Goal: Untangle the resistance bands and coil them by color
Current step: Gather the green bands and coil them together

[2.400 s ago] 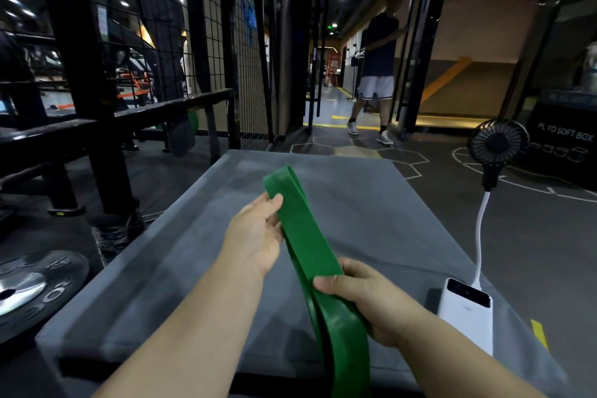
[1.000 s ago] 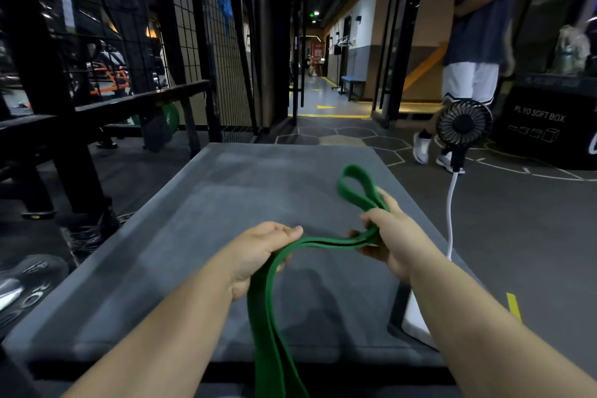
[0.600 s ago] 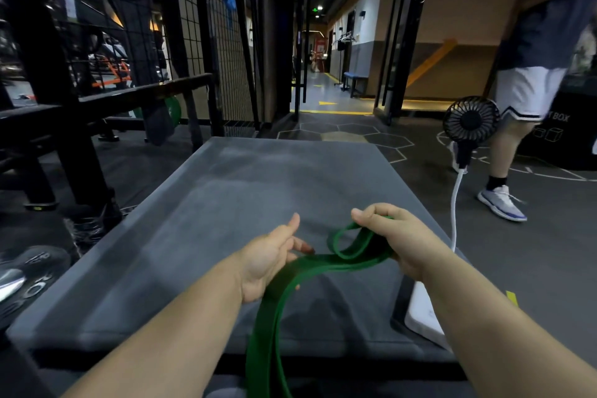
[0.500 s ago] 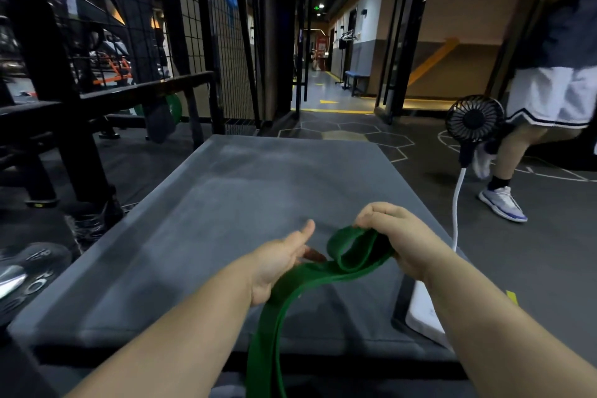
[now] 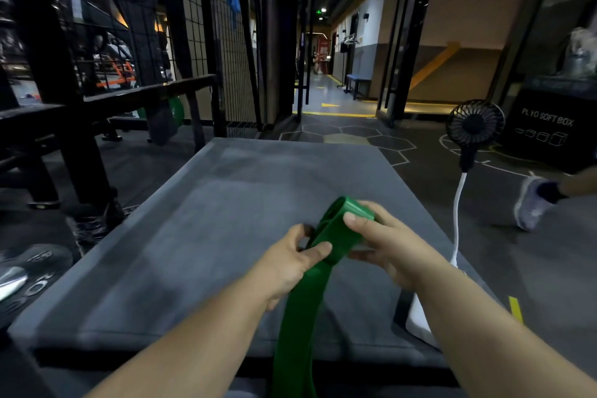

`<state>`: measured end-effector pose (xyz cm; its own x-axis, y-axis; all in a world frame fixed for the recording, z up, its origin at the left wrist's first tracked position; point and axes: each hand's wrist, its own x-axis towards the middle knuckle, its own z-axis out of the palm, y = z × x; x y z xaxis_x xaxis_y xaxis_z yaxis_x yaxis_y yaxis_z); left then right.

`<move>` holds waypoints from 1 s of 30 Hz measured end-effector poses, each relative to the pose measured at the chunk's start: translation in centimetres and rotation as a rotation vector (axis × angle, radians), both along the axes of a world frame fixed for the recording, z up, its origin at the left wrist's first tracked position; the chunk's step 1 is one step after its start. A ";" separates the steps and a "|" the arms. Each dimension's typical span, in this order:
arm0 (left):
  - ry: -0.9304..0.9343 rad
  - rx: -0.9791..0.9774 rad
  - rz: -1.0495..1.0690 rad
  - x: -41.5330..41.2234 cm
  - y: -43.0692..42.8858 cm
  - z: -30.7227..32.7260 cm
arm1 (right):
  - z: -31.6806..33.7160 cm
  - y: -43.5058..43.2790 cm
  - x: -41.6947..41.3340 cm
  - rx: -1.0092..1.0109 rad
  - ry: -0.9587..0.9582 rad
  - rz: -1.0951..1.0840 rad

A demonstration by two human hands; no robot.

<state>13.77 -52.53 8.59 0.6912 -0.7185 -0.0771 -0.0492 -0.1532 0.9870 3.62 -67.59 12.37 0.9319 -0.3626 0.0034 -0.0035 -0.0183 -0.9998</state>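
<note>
Since half a second before, you had rolled the loose loop at the end of the green resistance band into a tighter coil, and your left hand had closed on the strap where its fingers had earlier been spread. From the head camera, your right hand held that small coil above the grey padded table, thumb pressed on top and fingers curled underneath. Your left hand pinched the strap just beside the coil, thumb across its flat face and fingers bent round behind. The rest of the band ran down over the table's near edge and out of view. A white power bank lay at the table's right edge, partly hidden by your right forearm, and a black fan on a white stalk stood beyond it. A passer-by's shoe showed on the floor to the right.
</note>
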 end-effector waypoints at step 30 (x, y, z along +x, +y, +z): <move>0.509 -0.169 -0.158 -0.5 0.8 0.7 | 0.0 1.6 0.0 -0.220 0.113 -0.001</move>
<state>13.29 -51.76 9.26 0.4802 -0.8414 -0.2479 0.4304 -0.0203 0.9024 3.66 -66.02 12.36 0.9304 -0.3660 -0.0216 -0.1149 -0.2350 -0.9652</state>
